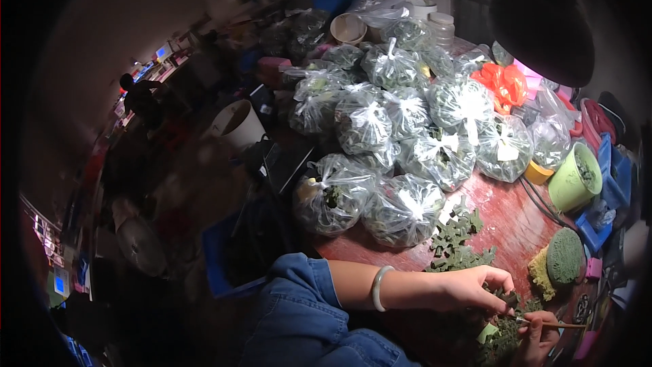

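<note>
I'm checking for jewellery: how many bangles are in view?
1: the pale bangle between the left hand and denim sleeve. The right forearm is out of frame, so another may be hidden.

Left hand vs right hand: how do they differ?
Grip: the left hand pinches a small dark piece; the right hand holds a thin stick-like tool.
Framing: the left hand shows with its forearm and pale bangle; the right hand is cut by the picture's lower edge.
Shared: both are bare, fingers bent, near green pieces.
</note>
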`<act>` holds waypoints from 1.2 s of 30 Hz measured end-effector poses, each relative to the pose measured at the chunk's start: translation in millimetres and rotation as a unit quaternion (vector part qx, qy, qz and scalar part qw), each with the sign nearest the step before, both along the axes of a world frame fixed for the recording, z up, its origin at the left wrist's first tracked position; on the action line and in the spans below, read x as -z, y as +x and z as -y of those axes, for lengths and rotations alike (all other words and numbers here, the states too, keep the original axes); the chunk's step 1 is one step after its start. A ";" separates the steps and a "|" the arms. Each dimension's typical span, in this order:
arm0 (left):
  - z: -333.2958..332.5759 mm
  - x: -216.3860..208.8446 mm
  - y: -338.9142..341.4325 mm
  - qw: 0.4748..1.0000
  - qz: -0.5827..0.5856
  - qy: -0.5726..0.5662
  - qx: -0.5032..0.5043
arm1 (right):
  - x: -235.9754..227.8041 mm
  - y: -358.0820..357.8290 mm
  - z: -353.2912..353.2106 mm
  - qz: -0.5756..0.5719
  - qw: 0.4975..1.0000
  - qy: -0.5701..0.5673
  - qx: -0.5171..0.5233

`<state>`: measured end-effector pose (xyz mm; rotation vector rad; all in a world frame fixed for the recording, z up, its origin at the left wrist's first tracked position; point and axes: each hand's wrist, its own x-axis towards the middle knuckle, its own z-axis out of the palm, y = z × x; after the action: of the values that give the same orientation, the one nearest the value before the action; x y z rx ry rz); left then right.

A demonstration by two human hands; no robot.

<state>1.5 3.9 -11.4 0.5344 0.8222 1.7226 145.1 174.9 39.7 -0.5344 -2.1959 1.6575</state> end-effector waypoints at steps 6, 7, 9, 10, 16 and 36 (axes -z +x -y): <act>1.3 1.7 -3.1 0.999 0.006 -0.033 0.014 | 37.9 1.3 -27.2 -0.118 0.992 -0.027 0.041; 7.8 0.8 -4.4 1.000 0.017 -0.012 0.003 | 33.4 -6.1 -19.6 -0.151 0.985 -0.052 0.070; 13.3 -14.2 -10.0 0.994 0.023 -0.109 -0.014 | 32.6 -9.3 -10.2 -0.166 0.982 0.025 0.087; 13.5 -7.4 -10.2 0.994 0.008 -0.105 -0.035 | 29.5 -10.3 -6.3 -0.183 0.980 0.046 0.055; 2.8 -9.0 -9.9 0.991 0.000 -0.119 -0.059 | 16.3 -10.0 -6.3 -0.283 0.919 0.265 -0.067; 5.1 -5.4 -3.1 0.984 -0.124 -0.106 -0.071 | 20.5 -14.8 1.8 -0.237 0.904 0.329 -0.133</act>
<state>-1.6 -1.2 -6.0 0.5622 1.2326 1.6917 130.3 173.1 19.1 0.3317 -2.3017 0.8934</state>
